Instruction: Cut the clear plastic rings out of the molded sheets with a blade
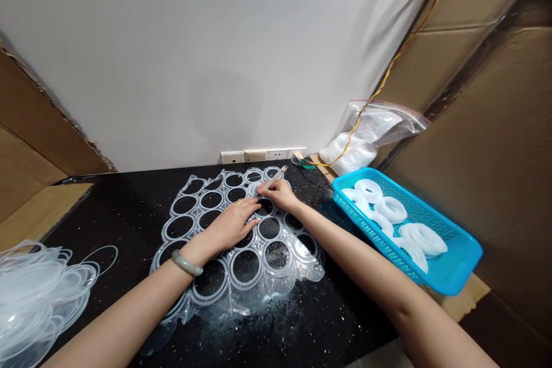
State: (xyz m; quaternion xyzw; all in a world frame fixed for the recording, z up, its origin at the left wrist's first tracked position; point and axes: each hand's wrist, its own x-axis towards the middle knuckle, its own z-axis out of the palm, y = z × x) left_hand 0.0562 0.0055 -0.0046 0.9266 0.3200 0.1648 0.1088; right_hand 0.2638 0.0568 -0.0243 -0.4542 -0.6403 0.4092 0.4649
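A clear plastic sheet (241, 267) full of round cut-outs lies on the black speckled tabletop (129, 207). My left hand (230, 224), a green bangle on its wrist, lies flat on the sheet with fingers stretched out. My right hand (278, 192) is closed around a thin knife-like tool (276, 176), whose tip rests on the sheet near its far edge, just beyond my left fingertips.
A blue basket (452, 267) holding several white rings (425, 238) sits at the right. A zip bag of white parts (362, 146) lies behind it. Loose clear discs (34, 293) pile at the left. Cardboard (487, 126) flanks both sides; wall sockets (259, 156) and a yellow wire (397, 57) are behind.
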